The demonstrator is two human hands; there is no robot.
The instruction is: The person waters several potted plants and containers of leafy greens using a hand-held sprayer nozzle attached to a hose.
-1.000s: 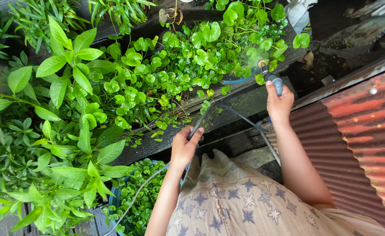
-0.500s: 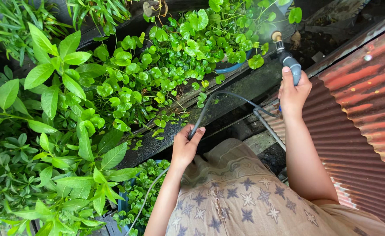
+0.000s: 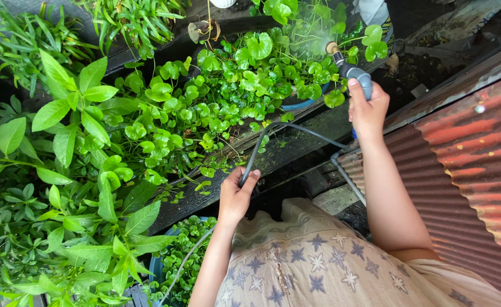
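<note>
Outdoor garden corner seen from above, dark wet wooden planks (image 3: 296, 145) running diagonally between plant beds, rusty red corrugated metal sheet (image 3: 466, 148) on the right side. Nearest, the person's patterned beige garment with blue and white stars (image 3: 313, 261) fills the bottom. Left hand (image 3: 236, 196) fingers closed around a thin grey hose (image 3: 250, 159), gripping it just above the plank edge; the hose loops up and over toward the right and also trails down past the left forearm. Below left of that hand, a blue tub (image 3: 155, 266) holds small round-leaf greens, only partly in view. Right hand (image 3: 367, 111) raised further out, clamped on a grey spray nozzle (image 3: 353, 73) with a brass tip, thumb pressed on top, tip pointing up-left at the foliage; a faint mist shows just past the tip. Beyond, a dense patch of round-leaf pennywort-type plants (image 3: 228, 91) spreads over the planks, with a blue pot rim (image 3: 301, 103) just showing under the leaves near the nozzle. Left side, a big broad-leaf shrub (image 3: 85, 131). Farthest, long narrow-leaf plants (image 3: 131, 17) along the top edge and a cut stem stub (image 3: 196, 31) beside them.
</note>
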